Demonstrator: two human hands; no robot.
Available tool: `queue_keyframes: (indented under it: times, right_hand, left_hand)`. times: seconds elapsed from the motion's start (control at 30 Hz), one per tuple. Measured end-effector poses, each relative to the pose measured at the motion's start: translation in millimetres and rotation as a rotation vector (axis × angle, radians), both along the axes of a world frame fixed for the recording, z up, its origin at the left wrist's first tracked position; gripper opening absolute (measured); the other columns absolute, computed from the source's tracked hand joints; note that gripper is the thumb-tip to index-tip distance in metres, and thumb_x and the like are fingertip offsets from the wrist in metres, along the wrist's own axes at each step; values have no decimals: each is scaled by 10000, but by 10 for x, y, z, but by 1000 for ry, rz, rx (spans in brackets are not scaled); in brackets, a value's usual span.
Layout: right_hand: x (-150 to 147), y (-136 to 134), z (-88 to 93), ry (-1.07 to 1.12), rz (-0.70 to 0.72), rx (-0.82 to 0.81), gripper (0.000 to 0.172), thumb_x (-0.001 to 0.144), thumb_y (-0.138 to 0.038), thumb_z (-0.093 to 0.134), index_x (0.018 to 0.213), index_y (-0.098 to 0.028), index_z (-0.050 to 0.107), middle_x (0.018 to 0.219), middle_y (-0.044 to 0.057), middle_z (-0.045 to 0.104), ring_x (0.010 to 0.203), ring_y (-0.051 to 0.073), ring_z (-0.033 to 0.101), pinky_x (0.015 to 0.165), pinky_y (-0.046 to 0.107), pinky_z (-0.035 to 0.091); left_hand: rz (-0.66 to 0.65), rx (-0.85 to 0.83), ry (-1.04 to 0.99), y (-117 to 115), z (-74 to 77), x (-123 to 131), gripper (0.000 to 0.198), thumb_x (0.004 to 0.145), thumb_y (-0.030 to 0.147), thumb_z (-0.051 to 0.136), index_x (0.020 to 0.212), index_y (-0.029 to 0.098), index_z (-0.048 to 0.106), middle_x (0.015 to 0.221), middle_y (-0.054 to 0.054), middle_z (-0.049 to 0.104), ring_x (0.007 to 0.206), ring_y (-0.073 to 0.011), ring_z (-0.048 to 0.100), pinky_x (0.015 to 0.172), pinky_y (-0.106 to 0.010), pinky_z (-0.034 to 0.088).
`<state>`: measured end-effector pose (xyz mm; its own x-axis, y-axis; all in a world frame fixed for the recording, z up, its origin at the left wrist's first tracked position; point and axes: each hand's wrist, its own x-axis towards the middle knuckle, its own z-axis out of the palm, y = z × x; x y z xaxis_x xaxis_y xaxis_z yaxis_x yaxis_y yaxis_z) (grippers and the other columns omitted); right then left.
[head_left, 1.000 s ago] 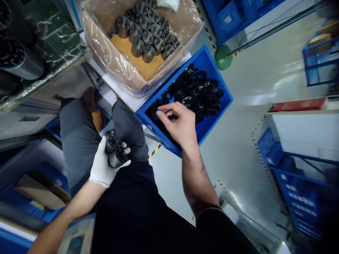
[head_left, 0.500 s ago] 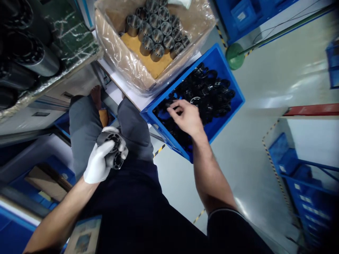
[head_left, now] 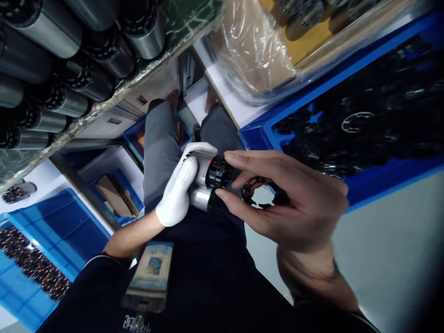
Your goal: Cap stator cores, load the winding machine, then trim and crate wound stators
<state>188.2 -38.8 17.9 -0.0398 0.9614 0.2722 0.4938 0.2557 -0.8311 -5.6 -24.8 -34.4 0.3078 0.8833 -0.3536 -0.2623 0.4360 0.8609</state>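
My left hand (head_left: pixel 176 189), in a white glove, is closed around two short metal cylinders (head_left: pixel 201 198) above my lap. At the right end of the upper cylinder is a black slotted ring (head_left: pixel 219 172). My bare right hand (head_left: pixel 294 199) has its thumb and forefinger on either side of that ring. A second black ring (head_left: pixel 248 189) with a notched edge is held within the curled fingers of the same hand. The glove hides the far ends of the cylinders. How deep the slotted ring sits in the cylinder, I cannot tell.
To the right stands a blue crate (head_left: pixel 270 134) of black rings. Behind it is a plastic-lined cardboard box (head_left: pixel 256 60) with metal cylinders. Several ring-topped cylinders (head_left: pixel 145 34) stand on the green bench (head_left: pixel 187 21) at upper left. Blue bins (head_left: pixel 69 217) lie lower left.
My right hand has left the crate and come to the cylinders with black rings in it. My left hand has turned the cylinders sideways. The view has shifted toward the bench.
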Motion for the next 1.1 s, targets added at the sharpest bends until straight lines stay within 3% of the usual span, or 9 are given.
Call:
queue_keyframes:
  times: [0.13,0.3,0.57,0.7,0.83,0.97,1.03,1.1]
  right_hand:
    - [-79,-22,-22,19,-25,-8,623,901,-174,958,1458,-417,821,1231,19,887,728,255,805,759,471,755]
    - [-181,-76,-37,53,-41,-7,690,918,-185,959,1511,-490,778,1192,-11,892,704,264,793,709,488,761]
    - [-203,-155,-53,35,-44,-7,736,890,-143,970,1527,-460,779,1314,-15,867,705,235,792,699,466,758]
    - [-198,-184,-45,21,-37,-61,771,886,-191,978,1544,-523,751,1327,-35,861,720,258,790,704,496,754]
    - [-213,-171,-79,36,-15,-41,760,879,-175,983,1537,-490,769,1329,-2,862,715,260,794,708,496,756]
    - [-174,-139,-189,147,3,-119,746,839,-197,1022,1498,-467,799,1371,16,839,855,249,801,843,454,749]
    - [-129,-141,-292,308,-14,-226,713,801,-147,1006,1434,-426,832,1409,24,802,927,224,787,792,385,727]
    - [-94,-160,-420,570,-74,-356,553,807,-109,924,1298,-359,871,1365,31,798,898,186,781,608,277,652]
  left_hand:
    - [56,134,-47,-15,-32,-58,364,1186,519,563,1361,264,754,1332,-52,723,1262,-246,693,1145,-359,555]
    - [41,234,19,12,-72,-124,415,1171,597,576,1381,271,725,1243,-49,732,1090,-251,738,996,-370,604]
    - [10,300,-20,46,-114,-180,430,1151,570,575,1379,232,711,1243,-82,714,1070,-267,717,957,-397,591]
    - [32,251,29,29,-31,-145,380,1156,548,581,1319,242,736,1234,-72,709,1096,-266,708,996,-390,570]
    - [11,232,27,33,-4,-159,377,1125,564,637,1304,256,762,1241,-63,717,1093,-258,707,997,-381,580]
    - [50,123,73,48,-27,-166,464,1042,649,741,1285,254,767,1283,-86,757,1139,-303,734,1020,-430,608]
    - [78,30,15,66,-25,-141,466,1011,648,787,1297,283,748,1265,-66,794,1149,-308,770,960,-428,631]
    - [48,-86,-99,91,-14,-103,559,928,667,872,1312,292,714,1194,-50,823,1052,-298,807,822,-403,627]
